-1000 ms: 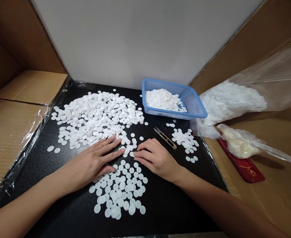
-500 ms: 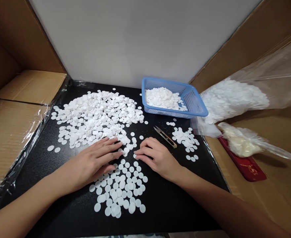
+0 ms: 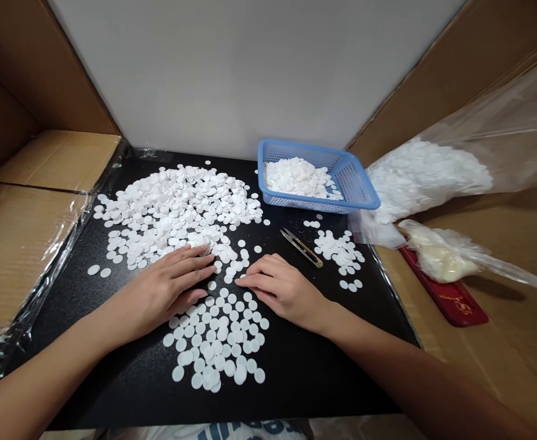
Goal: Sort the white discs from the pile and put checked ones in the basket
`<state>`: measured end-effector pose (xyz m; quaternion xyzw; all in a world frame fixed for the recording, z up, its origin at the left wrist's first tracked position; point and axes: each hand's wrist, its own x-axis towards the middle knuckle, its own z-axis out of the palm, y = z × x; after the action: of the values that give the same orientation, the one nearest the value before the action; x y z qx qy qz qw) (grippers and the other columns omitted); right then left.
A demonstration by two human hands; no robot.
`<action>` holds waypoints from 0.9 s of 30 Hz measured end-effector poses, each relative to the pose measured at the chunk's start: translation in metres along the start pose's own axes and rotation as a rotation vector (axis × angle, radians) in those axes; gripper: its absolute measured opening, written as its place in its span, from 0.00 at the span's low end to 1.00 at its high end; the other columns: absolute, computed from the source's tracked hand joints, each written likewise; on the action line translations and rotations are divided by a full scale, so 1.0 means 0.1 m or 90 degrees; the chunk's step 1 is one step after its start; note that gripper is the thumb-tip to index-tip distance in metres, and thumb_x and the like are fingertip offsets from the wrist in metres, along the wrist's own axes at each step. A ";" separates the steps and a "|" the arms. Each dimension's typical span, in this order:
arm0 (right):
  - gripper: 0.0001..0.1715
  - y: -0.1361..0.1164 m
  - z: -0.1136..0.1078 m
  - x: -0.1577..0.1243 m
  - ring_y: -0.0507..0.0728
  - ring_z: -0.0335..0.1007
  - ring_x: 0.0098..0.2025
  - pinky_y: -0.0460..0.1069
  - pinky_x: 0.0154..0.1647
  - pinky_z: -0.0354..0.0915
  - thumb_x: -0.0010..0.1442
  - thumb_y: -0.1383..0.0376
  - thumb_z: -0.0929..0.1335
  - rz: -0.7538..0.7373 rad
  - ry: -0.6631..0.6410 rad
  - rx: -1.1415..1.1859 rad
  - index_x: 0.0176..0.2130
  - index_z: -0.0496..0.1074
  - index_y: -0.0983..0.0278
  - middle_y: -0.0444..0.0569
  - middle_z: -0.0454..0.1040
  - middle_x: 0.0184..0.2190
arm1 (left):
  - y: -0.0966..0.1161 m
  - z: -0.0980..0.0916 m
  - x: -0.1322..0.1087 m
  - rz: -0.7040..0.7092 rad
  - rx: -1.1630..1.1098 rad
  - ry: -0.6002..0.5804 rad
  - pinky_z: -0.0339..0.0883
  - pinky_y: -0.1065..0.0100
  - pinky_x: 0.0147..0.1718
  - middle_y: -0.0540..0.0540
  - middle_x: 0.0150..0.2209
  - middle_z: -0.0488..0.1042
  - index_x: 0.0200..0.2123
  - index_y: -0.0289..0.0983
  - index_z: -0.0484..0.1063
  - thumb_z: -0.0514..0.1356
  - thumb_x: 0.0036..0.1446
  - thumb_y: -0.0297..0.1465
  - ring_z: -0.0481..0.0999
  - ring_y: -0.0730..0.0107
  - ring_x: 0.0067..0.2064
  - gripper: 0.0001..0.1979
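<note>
Small white round discs lie over the black table (image 3: 126, 385). My left hand (image 3: 170, 287) rests flat, fingers stretched, along the near edge of the large disc pile (image 3: 181, 201). A nearer group of discs (image 3: 217, 342) is spread out below both hands. My right hand (image 3: 286, 287) is curled, its fingertips pressed together over the discs (image 3: 235, 267) in the gap between the hands. Whether a disc is pinched in those fingertips is hidden. Thread snips (image 3: 302, 247) lie just beyond my right hand, beside a small disc group (image 3: 339, 250).
A blue plastic basket (image 3: 364, 198) holding more discs stands at the back right. Right of it lies a clear bag of discs (image 3: 428, 174). A knotted bag with pale yellow contents (image 3: 446, 260) sits on a red case (image 3: 463, 311). Cardboard walls (image 3: 16, 67) flank the table.
My right hand has shifted slightly left, and my left hand has drawn back a little to the left. The whole view has shifted slightly.
</note>
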<state>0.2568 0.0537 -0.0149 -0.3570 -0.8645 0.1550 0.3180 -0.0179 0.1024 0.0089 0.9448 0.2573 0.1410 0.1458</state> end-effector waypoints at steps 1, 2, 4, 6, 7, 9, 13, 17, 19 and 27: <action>0.12 -0.01 -0.01 -0.01 0.56 0.73 0.39 0.53 0.40 0.67 0.68 0.72 0.65 0.012 0.001 0.021 0.47 0.75 0.63 0.49 0.78 0.38 | 0.01 -0.01 0.00 -0.005 0.001 0.010 0.63 0.50 0.63 0.44 0.59 0.74 0.59 0.40 0.72 0.53 0.70 0.37 0.68 0.57 0.64 0.18; 0.10 -0.02 -0.02 -0.01 0.56 0.74 0.39 0.53 0.41 0.67 0.68 0.71 0.65 0.032 0.008 0.040 0.47 0.75 0.62 0.49 0.78 0.38 | 0.02 -0.02 0.00 -0.008 0.001 0.022 0.65 0.51 0.62 0.44 0.57 0.76 0.57 0.40 0.73 0.53 0.70 0.36 0.70 0.57 0.63 0.17; 0.08 -0.05 -0.05 -0.02 0.56 0.75 0.39 0.52 0.42 0.68 0.68 0.69 0.66 0.093 0.034 0.066 0.45 0.74 0.62 0.48 0.79 0.38 | 0.04 -0.04 0.01 -0.007 -0.005 0.048 0.67 0.52 0.60 0.44 0.54 0.78 0.54 0.39 0.75 0.53 0.70 0.34 0.72 0.58 0.60 0.15; 0.06 -0.06 -0.07 -0.02 0.55 0.74 0.36 0.51 0.39 0.68 0.68 0.68 0.67 0.150 0.063 0.056 0.40 0.75 0.62 0.47 0.78 0.35 | 0.06 -0.04 0.02 -0.001 -0.013 0.066 0.69 0.55 0.57 0.44 0.52 0.79 0.51 0.38 0.75 0.53 0.70 0.32 0.74 0.59 0.58 0.13; 0.06 -0.06 -0.08 -0.02 0.55 0.73 0.34 0.51 0.38 0.67 0.68 0.68 0.67 0.167 0.072 0.040 0.38 0.75 0.62 0.46 0.77 0.33 | 0.06 -0.03 0.02 0.006 -0.017 0.070 0.70 0.56 0.56 0.44 0.51 0.79 0.50 0.38 0.75 0.53 0.70 0.31 0.74 0.60 0.57 0.13; 0.07 -0.05 -0.07 -0.02 0.55 0.71 0.33 0.51 0.37 0.66 0.67 0.67 0.68 0.172 0.077 0.005 0.36 0.75 0.63 0.46 0.75 0.31 | 0.07 -0.01 0.02 0.022 -0.024 0.068 0.69 0.56 0.56 0.45 0.51 0.79 0.50 0.39 0.75 0.53 0.70 0.31 0.74 0.61 0.57 0.12; 0.07 -0.03 -0.03 0.00 0.56 0.70 0.36 0.53 0.39 0.66 0.67 0.68 0.68 0.113 0.054 -0.035 0.38 0.77 0.64 0.49 0.74 0.33 | 0.07 0.05 0.01 0.016 -0.028 0.062 0.69 0.57 0.55 0.44 0.50 0.78 0.52 0.40 0.73 0.52 0.70 0.30 0.74 0.61 0.55 0.13; 0.11 -0.04 0.01 0.00 0.57 0.69 0.41 0.53 0.41 0.66 0.67 0.73 0.65 0.042 0.001 -0.015 0.42 0.78 0.64 0.52 0.74 0.39 | 0.08 0.07 0.01 -0.046 -0.020 0.108 0.69 0.57 0.51 0.43 0.50 0.77 0.52 0.40 0.71 0.55 0.68 0.29 0.75 0.59 0.52 0.11; 0.13 -0.05 0.02 0.00 0.57 0.69 0.42 0.53 0.41 0.67 0.66 0.75 0.65 0.027 -0.016 -0.005 0.44 0.77 0.64 0.52 0.74 0.40 | 0.08 0.06 0.01 -0.063 -0.021 0.130 0.69 0.59 0.48 0.43 0.48 0.76 0.50 0.39 0.72 0.56 0.68 0.29 0.75 0.61 0.49 0.10; 0.06 -0.06 -0.01 -0.03 0.55 0.69 0.33 0.52 0.37 0.66 0.68 0.67 0.67 0.129 0.004 0.006 0.37 0.75 0.63 0.47 0.74 0.31 | 0.10 0.09 -0.01 -0.107 -0.053 0.123 0.62 0.63 0.40 0.47 0.37 0.73 0.37 0.39 0.74 0.59 0.65 0.26 0.70 0.63 0.41 0.05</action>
<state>0.2559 0.0473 -0.0120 -0.4416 -0.8223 0.1890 0.3050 -0.0110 0.0917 0.0037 0.8950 0.3426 0.2292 0.1708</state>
